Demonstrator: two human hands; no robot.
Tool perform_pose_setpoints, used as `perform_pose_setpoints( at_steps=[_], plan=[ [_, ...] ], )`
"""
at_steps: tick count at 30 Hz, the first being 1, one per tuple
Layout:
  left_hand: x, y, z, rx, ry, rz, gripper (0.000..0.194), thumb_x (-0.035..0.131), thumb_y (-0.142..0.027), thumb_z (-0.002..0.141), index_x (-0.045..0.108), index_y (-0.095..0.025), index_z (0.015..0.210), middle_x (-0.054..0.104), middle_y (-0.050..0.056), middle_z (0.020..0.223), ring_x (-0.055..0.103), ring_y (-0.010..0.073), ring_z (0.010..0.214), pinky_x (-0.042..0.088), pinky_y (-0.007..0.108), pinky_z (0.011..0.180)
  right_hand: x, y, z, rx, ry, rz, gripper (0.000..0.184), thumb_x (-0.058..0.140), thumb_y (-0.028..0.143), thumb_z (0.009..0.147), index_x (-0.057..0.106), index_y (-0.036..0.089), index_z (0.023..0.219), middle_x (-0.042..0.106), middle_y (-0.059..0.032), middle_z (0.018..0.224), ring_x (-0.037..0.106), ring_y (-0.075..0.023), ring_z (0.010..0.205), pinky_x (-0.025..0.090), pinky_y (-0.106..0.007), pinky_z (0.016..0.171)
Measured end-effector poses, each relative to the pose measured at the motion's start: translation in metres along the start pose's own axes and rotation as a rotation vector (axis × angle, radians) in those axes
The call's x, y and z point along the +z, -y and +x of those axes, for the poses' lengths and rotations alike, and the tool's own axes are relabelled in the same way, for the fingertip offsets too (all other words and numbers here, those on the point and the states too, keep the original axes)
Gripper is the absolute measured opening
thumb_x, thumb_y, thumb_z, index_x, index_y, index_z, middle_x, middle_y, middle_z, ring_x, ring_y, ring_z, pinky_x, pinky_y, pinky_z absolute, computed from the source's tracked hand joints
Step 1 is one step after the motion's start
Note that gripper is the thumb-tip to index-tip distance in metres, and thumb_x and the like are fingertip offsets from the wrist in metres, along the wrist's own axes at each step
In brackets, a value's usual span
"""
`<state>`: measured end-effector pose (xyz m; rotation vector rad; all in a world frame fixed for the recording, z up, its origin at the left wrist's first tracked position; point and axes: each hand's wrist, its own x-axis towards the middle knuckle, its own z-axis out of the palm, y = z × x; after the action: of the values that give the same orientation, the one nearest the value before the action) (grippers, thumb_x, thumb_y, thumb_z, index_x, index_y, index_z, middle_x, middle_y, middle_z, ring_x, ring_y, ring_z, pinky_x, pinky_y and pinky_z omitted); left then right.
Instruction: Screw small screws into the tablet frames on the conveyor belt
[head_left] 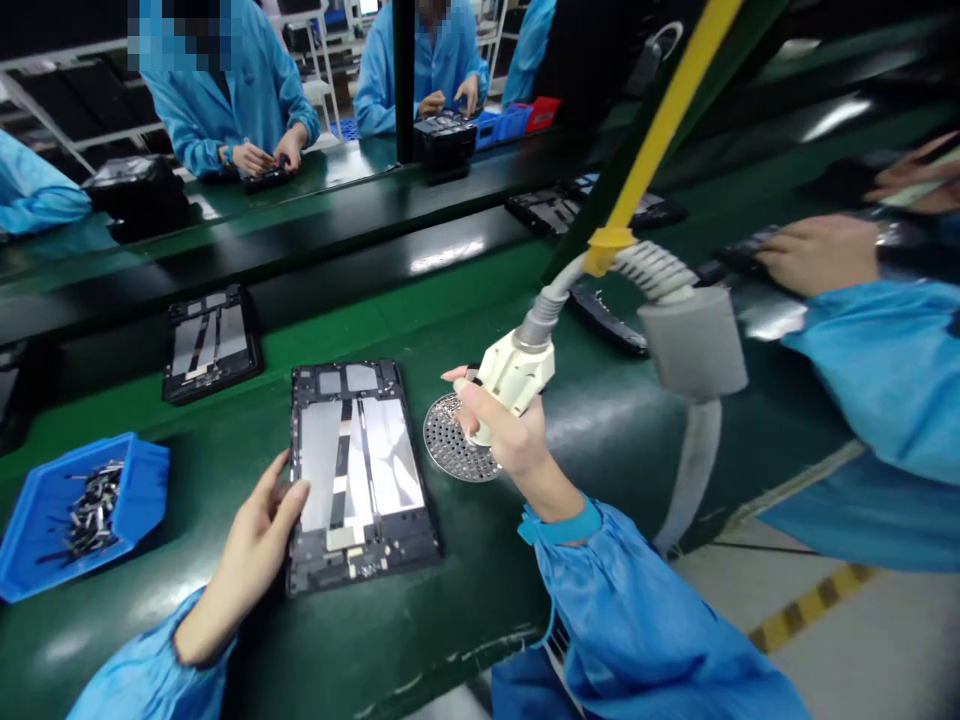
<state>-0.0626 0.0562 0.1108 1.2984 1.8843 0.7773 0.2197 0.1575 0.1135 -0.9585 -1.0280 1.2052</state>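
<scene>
An opened tablet point(394, 440) with its inner parts showing lies on the green bench in front of me. My left hand point(259, 525) grips its left edge, thumb on top and fingers at the side. My right hand point(506, 430) is wrapped round a pale electric screwdriver point(517, 370), whose cable runs up from its top end. Just under that hand sits a round perforated metal dish point(457, 455) with small screws on it. The screwdriver's tip is hidden behind my fingers.
A blue bin point(142, 500) of small parts stands at the left. Another opened tablet point(210, 345) lies behind it on the green strip. A grey block point(694, 345) hangs on the cable. A co-worker's hand point(821, 250) is at the right; other people work across the bench.
</scene>
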Motion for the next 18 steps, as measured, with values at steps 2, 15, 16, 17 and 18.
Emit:
perform_pose_setpoints(
  at_steps=[2,15,16,17,18],
  plan=[
    [-0.002,0.014,-0.014,0.057,0.078,0.163,0.087,0.055,-0.072,0.088,0.055,-0.011,0.149,0.078,0.004,0.081,0.076,0.0257,0.075,0.060,0.031,0.068,0.002,0.000,-0.001,-0.031,-0.014,0.011,0.035,0.082,0.051,0.075,0.073,0.018,0.085,0.049,0.0076,0.043,0.043,-0.0093,0.038,0.038,-0.027,0.043],
    [-0.060,0.082,0.007,0.344,0.090,0.370,0.048,0.058,-0.067,0.092,0.075,-0.023,0.105,0.069,0.004,0.097,0.060,0.0166,0.071,0.051,0.028,0.073,0.042,0.023,-0.058,-0.088,0.220,0.144,0.041,0.075,0.059,0.082,0.074,0.020,0.093,0.049,0.0066,0.045,0.046,-0.0117,0.038,0.046,-0.031,0.049],
    [-0.057,0.081,0.007,0.346,0.103,0.359,0.046,0.058,-0.064,0.093,0.075,-0.023,0.103,0.069,0.004,0.098,0.061,0.0170,0.074,0.050,0.029,0.075,0.047,0.025,-0.067,-0.056,0.285,0.149,0.042,0.075,0.060,0.082,0.075,0.020,0.096,0.050,0.0062,0.046,0.046,-0.0122,0.039,0.046,-0.032,0.050],
    [-0.055,0.080,0.008,0.348,0.113,0.350,0.042,0.058,-0.061,0.093,0.075,-0.023,0.102,0.070,0.004,0.098,0.061,0.0175,0.076,0.050,0.029,0.077,0.050,0.027,-0.076,-0.019,0.340,0.147,0.043,0.075,0.061,0.083,0.076,0.021,0.098,0.051,0.0055,0.047,0.046,-0.0129,0.040,0.046,-0.033,0.051],
    [-0.053,0.078,0.009,0.350,0.126,0.341,0.039,0.058,-0.058,0.093,0.075,-0.023,0.099,0.070,0.004,0.098,0.062,0.0179,0.078,0.049,0.029,0.079,0.053,0.030,-0.084,0.015,0.382,0.139,0.042,0.074,0.061,0.084,0.076,0.022,0.100,0.052,0.0049,0.048,0.047,-0.0135,0.041,0.045,-0.033,0.053]
  ],
)
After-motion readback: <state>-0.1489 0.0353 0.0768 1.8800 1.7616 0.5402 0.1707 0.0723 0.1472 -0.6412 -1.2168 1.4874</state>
